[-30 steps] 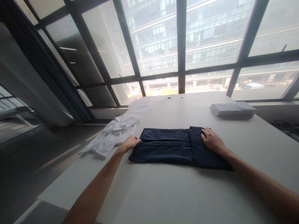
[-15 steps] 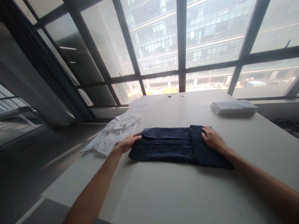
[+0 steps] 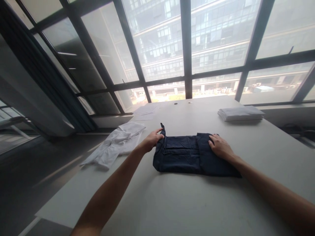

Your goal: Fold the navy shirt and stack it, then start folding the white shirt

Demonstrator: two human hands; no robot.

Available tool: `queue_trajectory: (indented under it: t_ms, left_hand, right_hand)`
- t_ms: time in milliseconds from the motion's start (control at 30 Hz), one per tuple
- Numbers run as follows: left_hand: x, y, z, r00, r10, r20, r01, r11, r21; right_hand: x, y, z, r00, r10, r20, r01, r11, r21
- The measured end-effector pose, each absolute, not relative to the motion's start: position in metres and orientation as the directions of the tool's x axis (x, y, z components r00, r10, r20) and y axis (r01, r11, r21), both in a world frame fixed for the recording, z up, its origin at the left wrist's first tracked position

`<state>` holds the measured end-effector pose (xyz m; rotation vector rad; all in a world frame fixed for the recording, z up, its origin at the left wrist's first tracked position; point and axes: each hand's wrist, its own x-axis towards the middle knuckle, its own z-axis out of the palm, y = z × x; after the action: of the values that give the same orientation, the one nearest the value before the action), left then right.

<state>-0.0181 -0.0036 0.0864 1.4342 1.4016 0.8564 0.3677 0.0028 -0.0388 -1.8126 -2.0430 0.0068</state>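
— Although you asked about writing first, is any label legible on the dark navy garment (image 3: 187,155)?
— No; I can read no brand, tag or print on it, nor on anything else on the table (image 3: 197,203).
— What is it made of, by the look of it?
— Soft woven cloth, matte, slightly creased, folded into a flat oblong with a seam band running across its right part. Its left end is lifted and curled upward into a small peak.
— Which hand lifts it?
— The left hand (image 3: 153,140) pinches that raised left edge between thumb and fingers. The right hand (image 3: 220,146) lies flat, fingers spread, pressing on the right part of the cloth.
— Where does the garment lie?
— On the pale, smooth tabletop, between the two hands, in front of the person.
— And around it?
— A crumpled white garment (image 3: 115,144) lies near the left table edge, just beside the left forearm. A neat stack of folded white cloths (image 3: 241,114) sits well apart at the far right, near the big window (image 3: 159,42).
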Motion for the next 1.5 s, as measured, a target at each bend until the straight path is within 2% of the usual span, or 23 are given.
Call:
queue_trajectory:
  t_ms: [100, 233, 300, 367, 433, 467, 633, 767, 900, 1100, 1233, 1333, 1400, 1500]
  left_hand:
    - [0.022, -0.005, 0.079, 0.189, 0.967, -0.171, 0.388, 0.086, 0.917]
    - [0.045, -0.003, 0.065, 0.334, 0.936, -0.109, 0.465, -0.063, 0.883]
    - [0.041, 0.004, 0.056, 0.297, 0.955, 0.029, 0.555, -0.197, 0.808]
    - [0.031, 0.009, 0.044, 0.251, 0.944, 0.214, 0.656, -0.329, 0.68]
    - [0.022, 0.011, 0.03, 0.282, 0.905, 0.32, 0.726, -0.419, 0.545]
    - [0.019, 0.011, 0.022, 0.32, 0.894, 0.314, 0.752, -0.441, 0.489]
    - [0.03, -0.003, -0.006, 0.43, 0.899, 0.081, 0.866, -0.437, 0.243]
    - [0.043, -0.014, -0.007, 0.443, 0.893, 0.082, 0.887, -0.449, 0.105]
    - [0.047, -0.022, -0.005, 0.479, 0.871, 0.111, 0.868, -0.488, 0.089]
    - [0.048, -0.025, -0.004, 0.512, 0.855, 0.083, 0.841, -0.519, 0.155]
    - [0.051, -0.031, 0.001, 0.525, 0.832, 0.178, 0.806, -0.553, 0.21]
    - [0.056, -0.038, 0.002, 0.563, 0.813, 0.146, 0.788, -0.582, 0.203]
    - [0.06, -0.041, 0.002, 0.589, 0.804, 0.079, 0.784, -0.593, 0.182]
    - [0.062, -0.044, 0.003, 0.591, 0.806, 0.036, 0.793, -0.589, 0.154]
  right_hand:
    - [0.367, 0.002, -0.038, -0.076, 0.953, 0.293, 0.946, 0.162, -0.279]
    - [0.365, 0.002, -0.037, -0.074, 0.956, 0.284, 0.948, 0.155, -0.276]
    - [0.364, 0.002, -0.037, -0.075, 0.959, 0.274, 0.95, 0.152, -0.273]
    - [0.364, 0.002, -0.037, -0.071, 0.961, 0.267, 0.95, 0.147, -0.275]
    - [0.363, 0.002, -0.036, -0.068, 0.962, 0.265, 0.949, 0.144, -0.28]
    - [0.363, 0.001, -0.036, -0.067, 0.962, 0.263, 0.949, 0.143, -0.282]
    - [0.363, 0.0, -0.034, -0.053, 0.965, 0.257, 0.946, 0.131, -0.297]
    - [0.363, 0.001, -0.034, -0.053, 0.965, 0.258, 0.945, 0.132, -0.3]
    - [0.363, 0.002, -0.035, -0.067, 0.962, 0.266, 0.943, 0.148, -0.297]
    - [0.365, 0.003, -0.033, -0.104, 0.96, 0.262, 0.93, 0.187, -0.316]
    - [0.376, 0.007, -0.022, 0.017, 0.95, 0.313, 0.92, 0.107, -0.376]
    - [0.379, 0.007, -0.016, 0.085, 0.919, 0.384, 0.911, 0.085, -0.404]
    - [0.375, 0.004, -0.016, 0.025, 0.925, 0.38, 0.906, 0.14, -0.4]
    - [0.363, -0.003, -0.019, -0.168, 0.955, 0.245, 0.911, 0.245, -0.331]
